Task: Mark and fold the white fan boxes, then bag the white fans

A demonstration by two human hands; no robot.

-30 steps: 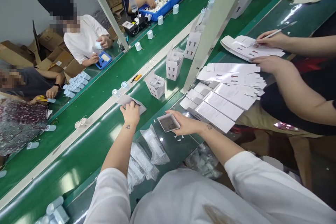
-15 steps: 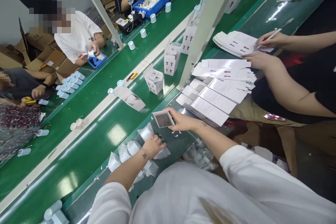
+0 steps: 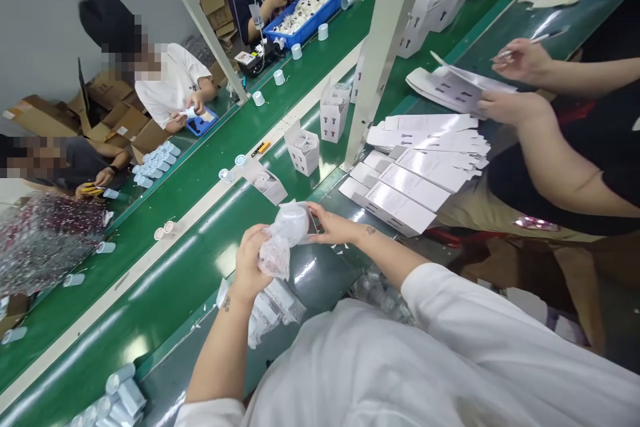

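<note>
Above the green conveyor belt [image 3: 320, 287], the hands [image 3: 249, 263] [image 3: 333, 225] handle a clear plastic bag [image 3: 281, 240].

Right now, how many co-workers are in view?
4: one in a dark T-shirt at the far end, one in a white T-shirt and one in a grey top on the left, one in a black top at right. Others may be out of view.

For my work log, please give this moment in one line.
left hand: holds clear plastic bag | right hand: open, beside bag
</note>
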